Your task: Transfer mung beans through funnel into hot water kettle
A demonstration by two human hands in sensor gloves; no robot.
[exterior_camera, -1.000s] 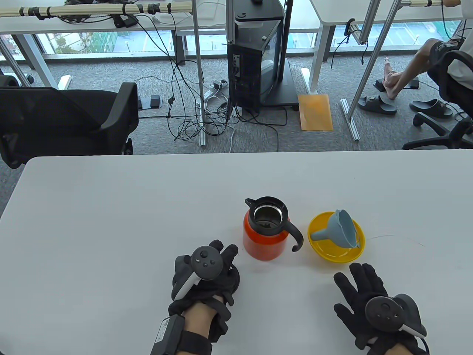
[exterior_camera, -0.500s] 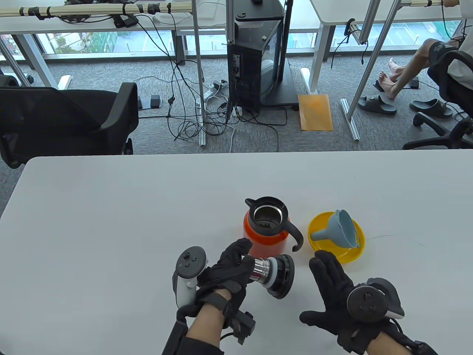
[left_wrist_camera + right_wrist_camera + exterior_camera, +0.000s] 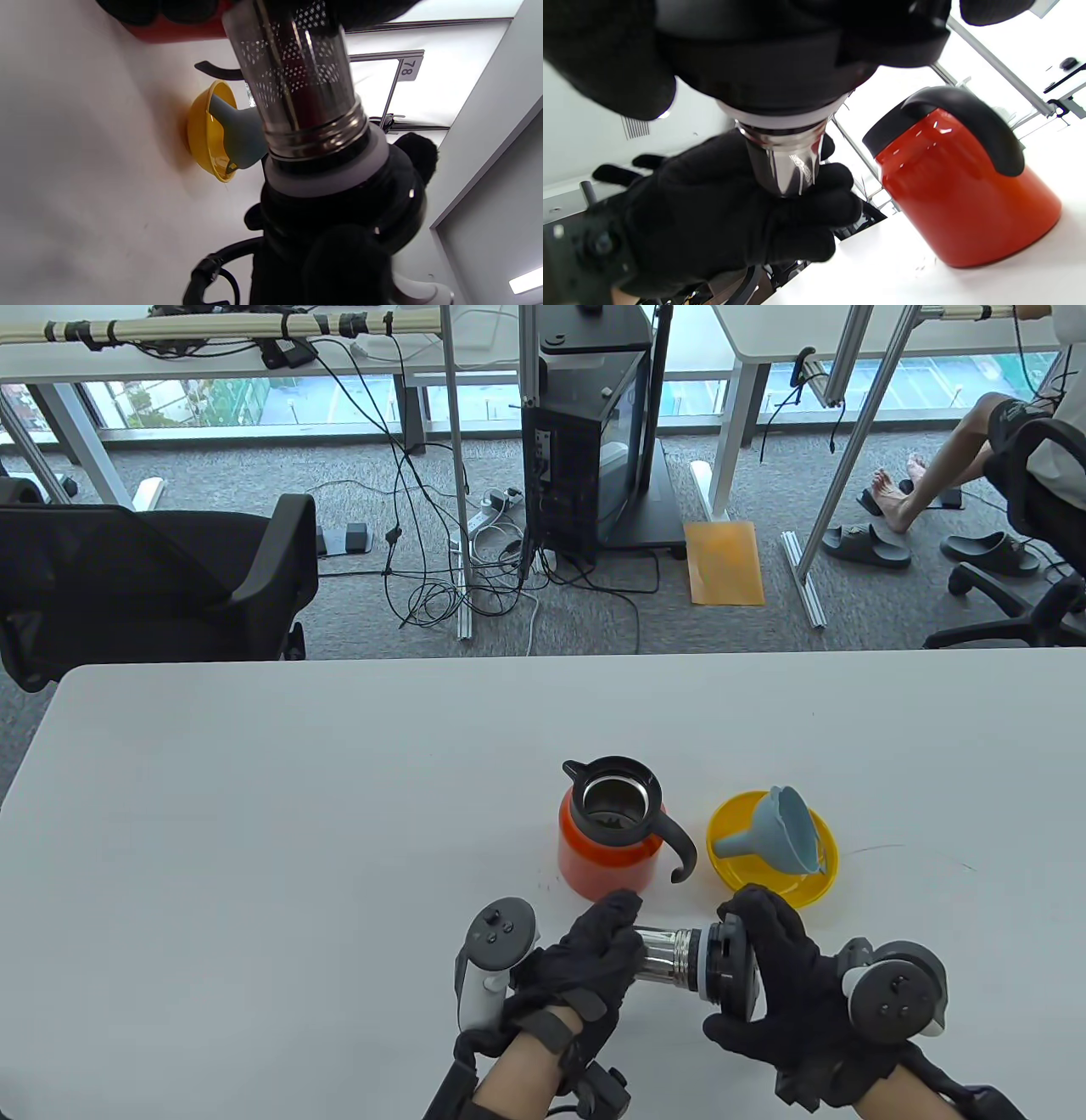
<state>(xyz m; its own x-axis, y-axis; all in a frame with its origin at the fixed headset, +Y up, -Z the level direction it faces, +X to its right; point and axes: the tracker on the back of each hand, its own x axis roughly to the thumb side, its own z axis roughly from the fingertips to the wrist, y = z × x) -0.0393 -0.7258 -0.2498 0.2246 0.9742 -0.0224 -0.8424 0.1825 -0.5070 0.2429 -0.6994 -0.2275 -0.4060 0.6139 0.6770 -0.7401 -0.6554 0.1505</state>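
Fingers (image 3: 615, 937) of both hands grip the kettle lid (image 3: 708, 971) above the table (image 3: 254, 814).

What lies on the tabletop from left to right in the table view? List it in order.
Left hand → kettle lid with its metal strainer, held between both hands → right hand. Farther back: red kettle → yellow bowl holding the blue funnel.

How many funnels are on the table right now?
1. The pale blue plastic funnel lies tilted in the yellow bowl, right of the orange kettle. None seen elsewhere.
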